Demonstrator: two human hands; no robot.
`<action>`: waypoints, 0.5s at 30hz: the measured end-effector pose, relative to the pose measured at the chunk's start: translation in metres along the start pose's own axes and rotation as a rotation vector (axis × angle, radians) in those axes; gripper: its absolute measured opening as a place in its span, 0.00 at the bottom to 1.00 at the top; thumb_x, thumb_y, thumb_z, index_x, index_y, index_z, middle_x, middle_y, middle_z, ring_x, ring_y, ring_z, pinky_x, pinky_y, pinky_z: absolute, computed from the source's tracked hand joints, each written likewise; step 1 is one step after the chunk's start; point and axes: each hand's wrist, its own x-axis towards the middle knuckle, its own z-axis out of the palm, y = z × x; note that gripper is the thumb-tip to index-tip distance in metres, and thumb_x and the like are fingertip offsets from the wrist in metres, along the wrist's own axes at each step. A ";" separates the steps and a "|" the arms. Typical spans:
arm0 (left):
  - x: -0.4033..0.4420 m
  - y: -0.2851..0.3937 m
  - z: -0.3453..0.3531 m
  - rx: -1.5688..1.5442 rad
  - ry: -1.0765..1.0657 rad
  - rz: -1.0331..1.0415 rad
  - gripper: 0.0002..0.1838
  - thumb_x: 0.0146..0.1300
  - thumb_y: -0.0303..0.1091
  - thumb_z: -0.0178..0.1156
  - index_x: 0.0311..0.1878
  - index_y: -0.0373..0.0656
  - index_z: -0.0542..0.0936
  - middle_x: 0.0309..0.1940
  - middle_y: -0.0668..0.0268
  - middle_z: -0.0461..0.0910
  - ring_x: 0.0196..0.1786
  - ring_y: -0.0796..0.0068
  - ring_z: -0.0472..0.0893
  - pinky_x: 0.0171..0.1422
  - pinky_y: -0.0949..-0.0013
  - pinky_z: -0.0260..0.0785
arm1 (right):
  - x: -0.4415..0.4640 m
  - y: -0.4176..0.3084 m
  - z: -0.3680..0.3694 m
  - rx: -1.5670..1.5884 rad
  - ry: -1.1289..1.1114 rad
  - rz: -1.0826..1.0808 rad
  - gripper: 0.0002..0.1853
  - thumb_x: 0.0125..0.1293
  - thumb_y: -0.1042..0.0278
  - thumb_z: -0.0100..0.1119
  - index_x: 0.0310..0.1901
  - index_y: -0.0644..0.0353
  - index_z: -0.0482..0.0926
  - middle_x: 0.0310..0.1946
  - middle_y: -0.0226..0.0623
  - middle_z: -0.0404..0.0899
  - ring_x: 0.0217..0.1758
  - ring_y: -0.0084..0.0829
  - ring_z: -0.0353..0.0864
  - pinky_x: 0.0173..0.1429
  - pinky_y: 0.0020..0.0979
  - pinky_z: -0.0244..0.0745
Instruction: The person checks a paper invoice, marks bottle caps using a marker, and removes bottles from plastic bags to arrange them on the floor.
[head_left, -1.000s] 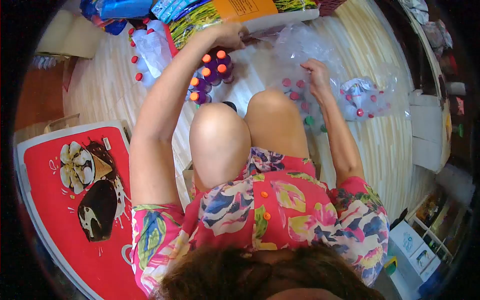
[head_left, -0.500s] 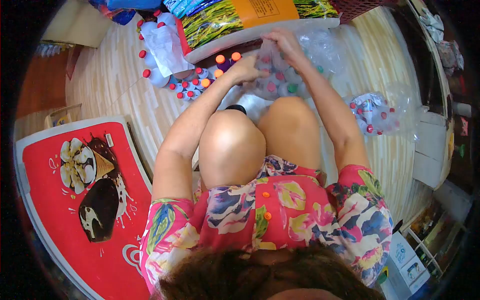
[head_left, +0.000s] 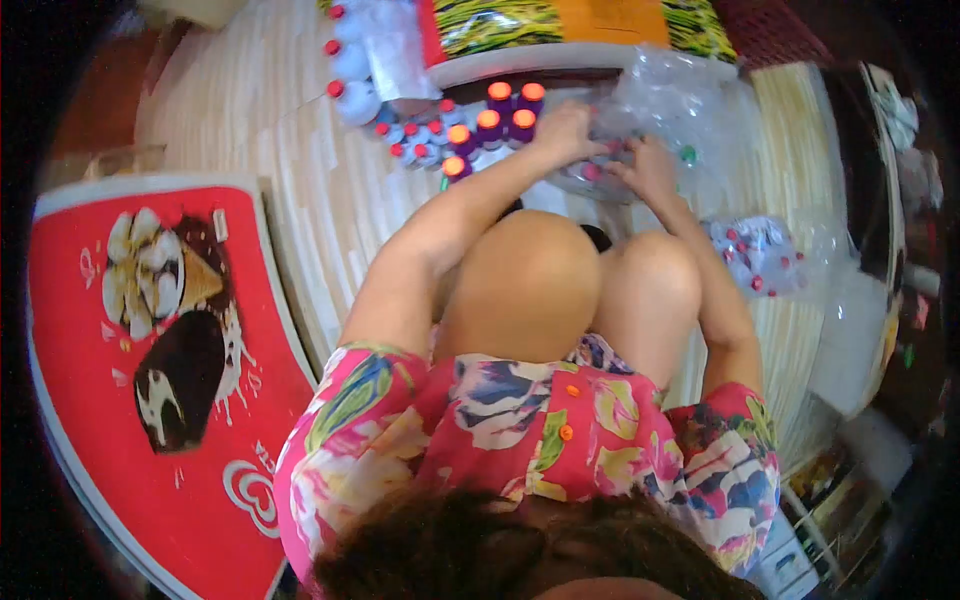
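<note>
A clear plastic bag [head_left: 680, 95] holding bottles with pink, red and green caps lies on the floor beyond my knees. My left hand [head_left: 565, 135] is closed on the left side of the bag, its fingertips partly hidden. My right hand [head_left: 648, 170] reaches in from the right, fingers bent around the bag's plastic close to a pink-capped bottle [head_left: 592, 172]. Just left of my left hand stand several dark purple bottles [head_left: 522, 122] with orange caps. Small red-capped bottles [head_left: 415, 145] are grouped farther left.
Large red-capped jugs [head_left: 355, 100] stand at the back left. A printed sack [head_left: 590, 25] lies at the back. Another bag of red-capped bottles [head_left: 755, 255] rests at the right. A red freezer lid [head_left: 270, 330] is at my left.
My right hand has come down from the raised bag edge toward the bottles. My left hand stays at the bag's left side. The whole view has shifted, showing more purple bottles.
</note>
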 end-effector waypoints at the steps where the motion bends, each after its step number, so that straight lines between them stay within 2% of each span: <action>1: -0.004 0.003 0.004 -0.040 0.009 -0.085 0.23 0.47 0.49 0.64 0.40 0.40 0.78 0.35 0.52 0.79 0.38 0.51 0.79 0.42 0.56 0.71 | 0.004 0.004 0.007 0.070 -0.064 0.016 0.15 0.52 0.55 0.62 0.28 0.61 0.79 0.26 0.45 0.75 0.33 0.45 0.75 0.40 0.40 0.70; 3: -0.007 0.006 0.006 -0.119 0.033 -0.197 0.23 0.47 0.48 0.64 0.40 0.39 0.78 0.35 0.52 0.79 0.39 0.51 0.79 0.43 0.56 0.71 | 0.016 0.012 0.017 0.191 -0.199 0.051 0.14 0.54 0.57 0.61 0.27 0.61 0.79 0.25 0.47 0.76 0.30 0.46 0.76 0.39 0.40 0.70; 5: -0.008 0.011 0.008 -0.197 0.048 -0.253 0.21 0.47 0.45 0.64 0.40 0.37 0.78 0.35 0.52 0.79 0.40 0.50 0.79 0.43 0.56 0.71 | 0.024 0.020 0.021 0.306 -0.266 0.158 0.11 0.54 0.62 0.61 0.26 0.62 0.77 0.23 0.43 0.76 0.27 0.41 0.75 0.35 0.37 0.69; 6: -0.011 0.009 0.010 -0.218 0.004 -0.220 0.21 0.47 0.44 0.64 0.40 0.38 0.78 0.34 0.52 0.79 0.39 0.51 0.79 0.43 0.56 0.71 | 0.029 0.023 0.022 0.357 -0.299 0.210 0.09 0.54 0.64 0.61 0.26 0.62 0.77 0.22 0.41 0.77 0.25 0.39 0.75 0.34 0.36 0.69; 8: -0.016 0.003 0.020 -0.257 -0.081 -0.140 0.21 0.46 0.42 0.64 0.40 0.38 0.79 0.33 0.52 0.80 0.38 0.53 0.80 0.43 0.57 0.71 | 0.023 0.041 0.039 0.748 -0.329 0.433 0.08 0.55 0.68 0.60 0.24 0.62 0.74 0.20 0.36 0.75 0.23 0.32 0.72 0.30 0.31 0.66; 10: -0.022 -0.010 0.055 -0.111 0.141 0.055 0.21 0.44 0.42 0.65 0.39 0.37 0.79 0.32 0.51 0.80 0.36 0.56 0.80 0.42 0.58 0.71 | 0.021 0.039 0.040 1.023 -0.328 0.590 0.08 0.57 0.70 0.59 0.23 0.60 0.73 0.20 0.31 0.74 0.22 0.26 0.70 0.28 0.27 0.63; 12: -0.019 -0.015 0.059 -0.132 0.071 0.053 0.21 0.42 0.41 0.66 0.37 0.36 0.80 0.30 0.52 0.80 0.35 0.58 0.80 0.41 0.59 0.71 | 0.016 0.018 0.032 1.190 -0.291 0.689 0.07 0.60 0.69 0.56 0.25 0.59 0.74 0.21 0.26 0.73 0.22 0.21 0.66 0.27 0.23 0.59; 14: -0.017 -0.008 0.049 -0.324 -0.305 -0.123 0.21 0.41 0.42 0.68 0.35 0.36 0.80 0.28 0.53 0.81 0.32 0.61 0.81 0.40 0.61 0.72 | 0.012 0.010 0.027 1.157 -0.265 0.694 0.07 0.59 0.70 0.56 0.25 0.59 0.73 0.21 0.27 0.72 0.23 0.20 0.66 0.28 0.23 0.60; 15: -0.018 -0.006 0.050 -0.377 -0.320 -0.167 0.19 0.41 0.41 0.68 0.33 0.36 0.81 0.27 0.54 0.81 0.31 0.62 0.80 0.38 0.62 0.72 | 0.010 0.010 0.029 1.131 -0.258 0.691 0.07 0.58 0.71 0.57 0.24 0.59 0.73 0.21 0.28 0.72 0.23 0.21 0.67 0.28 0.23 0.61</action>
